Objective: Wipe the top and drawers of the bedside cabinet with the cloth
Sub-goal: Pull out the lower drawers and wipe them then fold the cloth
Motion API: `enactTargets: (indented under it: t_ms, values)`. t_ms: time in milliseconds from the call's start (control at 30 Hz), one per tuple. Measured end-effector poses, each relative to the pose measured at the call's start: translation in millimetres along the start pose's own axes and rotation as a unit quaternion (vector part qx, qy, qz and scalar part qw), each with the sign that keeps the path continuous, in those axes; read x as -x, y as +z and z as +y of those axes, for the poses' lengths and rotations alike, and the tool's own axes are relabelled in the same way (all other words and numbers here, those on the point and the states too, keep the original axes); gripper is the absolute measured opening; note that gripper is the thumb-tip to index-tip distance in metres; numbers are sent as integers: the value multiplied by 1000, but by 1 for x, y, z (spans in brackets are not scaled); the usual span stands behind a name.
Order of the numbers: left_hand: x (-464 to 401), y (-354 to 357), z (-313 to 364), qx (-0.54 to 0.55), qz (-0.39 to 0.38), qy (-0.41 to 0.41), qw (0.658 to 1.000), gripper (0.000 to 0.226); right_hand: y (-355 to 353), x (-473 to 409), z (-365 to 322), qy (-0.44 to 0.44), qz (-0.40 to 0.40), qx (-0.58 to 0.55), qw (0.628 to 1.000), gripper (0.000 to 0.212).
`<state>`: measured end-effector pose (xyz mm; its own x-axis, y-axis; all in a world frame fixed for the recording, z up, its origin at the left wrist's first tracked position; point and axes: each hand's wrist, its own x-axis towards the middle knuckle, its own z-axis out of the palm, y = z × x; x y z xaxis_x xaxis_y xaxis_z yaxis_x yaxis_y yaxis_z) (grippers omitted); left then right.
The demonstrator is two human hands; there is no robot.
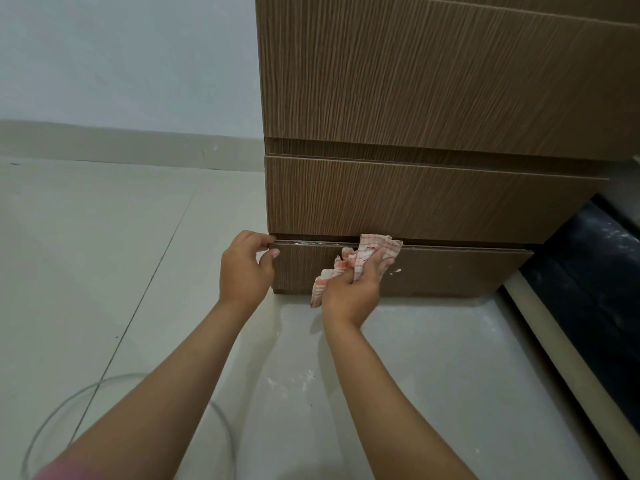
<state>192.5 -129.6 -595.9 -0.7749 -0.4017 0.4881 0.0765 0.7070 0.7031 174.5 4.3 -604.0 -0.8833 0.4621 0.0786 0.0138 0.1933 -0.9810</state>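
Note:
The brown wood-grain bedside cabinet (433, 98) fills the upper right, with stacked drawer fronts. Its bottom drawer (450, 271) sits just above the floor and sticks out slightly, showing a dusty top edge. My left hand (244, 268) pinches the top left corner of that drawer front. My right hand (356, 285) grips a crumpled white cloth with red checks (367, 245), pressing it against the drawer's top edge, left of the middle. White specks mark the drawer front beside my right hand.
Pale floor tiles (104, 271) spread to the left and below, with white dust patches in front of the cabinet. A clear glass bowl (86, 403) rests on the floor at lower left. A dark bed base (588, 278) with a pale edge runs along the right.

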Motion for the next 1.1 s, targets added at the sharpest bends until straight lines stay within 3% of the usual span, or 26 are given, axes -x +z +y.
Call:
enactTargets:
  t_ms: [267,600,867,1100]
  values:
    - [-20,-6,0,-1,-61,-42,997,13,28,34,-17,42,-43,-58,996,62]
    - [-14,-26,0,66,-141,-79,985,12,38,52,-34,63,-61,-46,995,60]
    - [-2,-35,-1,88,-155,-79,981,14,43,64,-24,51,-2,-79,996,46]
    - [-1,-35,1,90,-152,-86,981,13,49,61,-25,72,15,-66,995,52]
